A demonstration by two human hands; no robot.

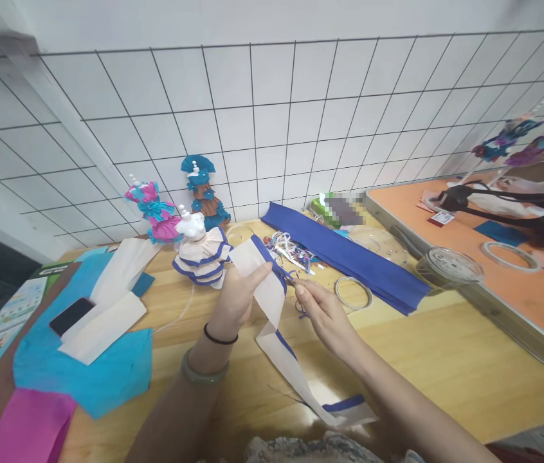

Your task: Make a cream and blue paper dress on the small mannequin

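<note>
My left hand (236, 296) pinches a long cream crepe paper strip (271, 301) with a dark blue edging, thumb on top. The strip's tail twists down across the table toward my body. My right hand (326, 314) is closed around what looks like a small pair of scissors (288, 279), mostly hidden by the fingers, with its tip at the blue edge. Thin blue scraps (303, 311) hang or lie just under it. Left of my hands stands a doll-like white figure (191, 226) in a tiered cream paper skirt with blue trim.
Behind stand a pink-and-blue paper figure (155, 212) and a teal-and-brown one (204, 193). A folded blue paper length (349, 257), scraps (298, 251) and a ring-shaped roll (353, 293) lie right. Turquoise paper (122, 360) and a phone (72, 316) lie left; an orange-topped table (445, 251) adjoins.
</note>
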